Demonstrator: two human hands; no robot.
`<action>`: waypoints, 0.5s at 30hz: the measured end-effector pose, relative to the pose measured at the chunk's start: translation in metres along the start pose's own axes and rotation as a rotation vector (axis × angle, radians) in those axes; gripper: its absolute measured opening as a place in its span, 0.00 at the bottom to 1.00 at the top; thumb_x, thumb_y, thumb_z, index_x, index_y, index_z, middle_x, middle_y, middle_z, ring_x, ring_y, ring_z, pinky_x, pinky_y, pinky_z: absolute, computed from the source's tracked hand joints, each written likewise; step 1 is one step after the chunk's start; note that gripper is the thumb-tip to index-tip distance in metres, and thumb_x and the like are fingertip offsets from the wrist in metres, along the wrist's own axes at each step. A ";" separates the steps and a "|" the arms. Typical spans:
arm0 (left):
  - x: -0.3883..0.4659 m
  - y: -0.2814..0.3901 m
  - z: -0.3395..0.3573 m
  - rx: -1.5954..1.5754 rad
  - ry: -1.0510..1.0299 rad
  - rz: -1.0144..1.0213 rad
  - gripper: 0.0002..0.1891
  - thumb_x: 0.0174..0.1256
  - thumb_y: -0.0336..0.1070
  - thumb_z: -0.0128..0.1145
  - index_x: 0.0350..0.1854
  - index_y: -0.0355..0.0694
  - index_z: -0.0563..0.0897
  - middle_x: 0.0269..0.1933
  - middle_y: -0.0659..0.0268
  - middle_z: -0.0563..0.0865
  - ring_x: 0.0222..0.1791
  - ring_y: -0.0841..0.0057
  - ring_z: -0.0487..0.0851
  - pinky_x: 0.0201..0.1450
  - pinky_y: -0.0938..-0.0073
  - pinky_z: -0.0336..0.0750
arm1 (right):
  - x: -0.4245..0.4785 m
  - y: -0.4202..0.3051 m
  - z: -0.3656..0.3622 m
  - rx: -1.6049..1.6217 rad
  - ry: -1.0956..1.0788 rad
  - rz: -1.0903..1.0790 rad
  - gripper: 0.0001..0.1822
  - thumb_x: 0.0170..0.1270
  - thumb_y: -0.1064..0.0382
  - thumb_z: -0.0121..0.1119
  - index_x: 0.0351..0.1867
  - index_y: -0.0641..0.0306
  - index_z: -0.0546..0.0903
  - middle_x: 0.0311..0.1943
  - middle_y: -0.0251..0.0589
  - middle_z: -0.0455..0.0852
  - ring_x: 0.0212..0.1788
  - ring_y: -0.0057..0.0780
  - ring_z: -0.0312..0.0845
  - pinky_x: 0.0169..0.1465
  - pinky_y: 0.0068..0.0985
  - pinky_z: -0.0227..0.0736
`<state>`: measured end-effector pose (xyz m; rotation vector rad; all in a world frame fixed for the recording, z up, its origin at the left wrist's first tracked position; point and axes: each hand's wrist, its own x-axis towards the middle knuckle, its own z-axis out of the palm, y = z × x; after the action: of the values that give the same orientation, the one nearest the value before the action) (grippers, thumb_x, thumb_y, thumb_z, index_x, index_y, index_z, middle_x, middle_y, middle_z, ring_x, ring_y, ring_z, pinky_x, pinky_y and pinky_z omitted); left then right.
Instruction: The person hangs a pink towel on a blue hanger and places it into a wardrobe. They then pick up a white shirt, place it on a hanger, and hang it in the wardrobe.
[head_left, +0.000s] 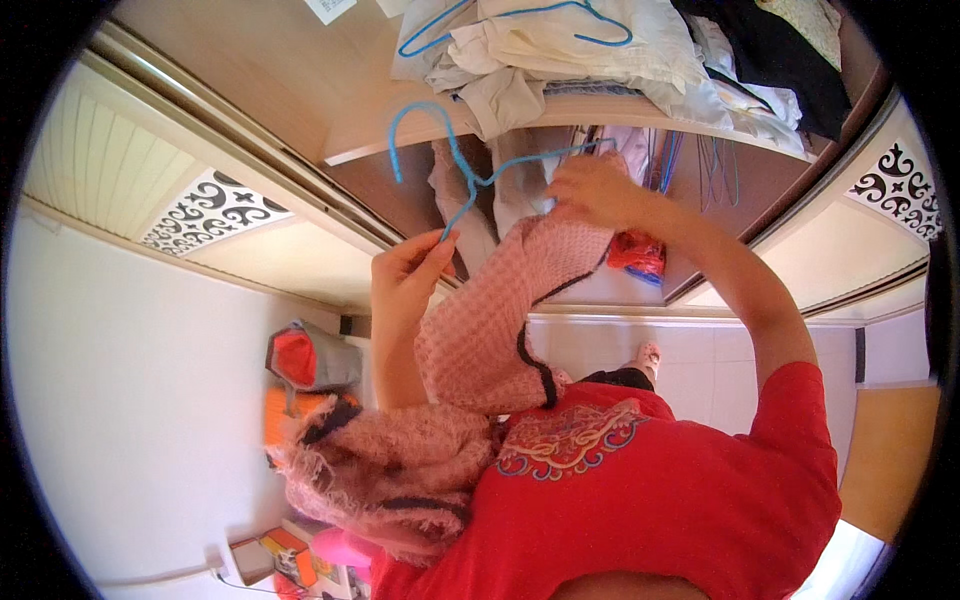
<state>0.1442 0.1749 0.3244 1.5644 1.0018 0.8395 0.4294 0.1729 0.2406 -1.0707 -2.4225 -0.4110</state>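
My left hand (409, 274) pinches one arm of a blue wire clothes hanger (474, 180), whose hook points up and left. At the hanger's other end, my right hand (592, 191) grips the upper edge of a pink textured knit garment (487, 322) with dark trim. That garment hangs down between my hands and in front of my chest. More pink fabric with frayed edges and dark trim (397, 472) drapes over my left forearm. Whether the hanger's far arm is inside the fabric is hidden by my right hand.
An open wardrobe stands before me. Its shelf (375, 135) bears piled light clothes (570, 52) and another blue hanger (517, 13). Below are hanging clothes, several thin hangers (716, 169) and a red plastic-wrapped bundle (637, 255). Sliding doors with patterned panels (217, 210) flank it.
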 end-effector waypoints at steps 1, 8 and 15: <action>-0.002 0.000 0.004 0.006 -0.015 -0.006 0.09 0.56 0.29 0.56 0.38 0.31 0.81 0.22 0.71 0.78 0.21 0.89 0.71 0.22 0.89 0.62 | 0.004 -0.019 0.005 0.054 -0.026 -0.040 0.14 0.51 0.54 0.55 0.35 0.58 0.76 0.34 0.41 0.76 0.38 0.40 0.72 0.38 0.33 0.69; 0.003 -0.011 -0.003 0.069 0.109 0.223 0.09 0.56 0.27 0.56 0.38 0.31 0.81 0.23 0.70 0.79 0.22 0.87 0.73 0.25 0.88 0.65 | -0.008 0.012 0.000 0.080 -0.346 0.244 0.15 0.48 0.52 0.58 0.34 0.57 0.75 0.32 0.44 0.77 0.35 0.42 0.76 0.33 0.37 0.70; 0.004 -0.007 0.006 -0.045 0.120 0.231 0.10 0.55 0.30 0.57 0.38 0.33 0.82 0.20 0.72 0.78 0.19 0.92 0.66 0.20 0.90 0.56 | -0.004 -0.003 -0.007 -0.007 -0.146 0.286 0.17 0.44 0.54 0.62 0.32 0.62 0.75 0.29 0.45 0.76 0.35 0.44 0.74 0.35 0.38 0.70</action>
<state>0.1502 0.1769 0.3168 1.6263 0.8907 1.1196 0.4319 0.1656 0.2438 -1.4708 -2.3406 -0.2533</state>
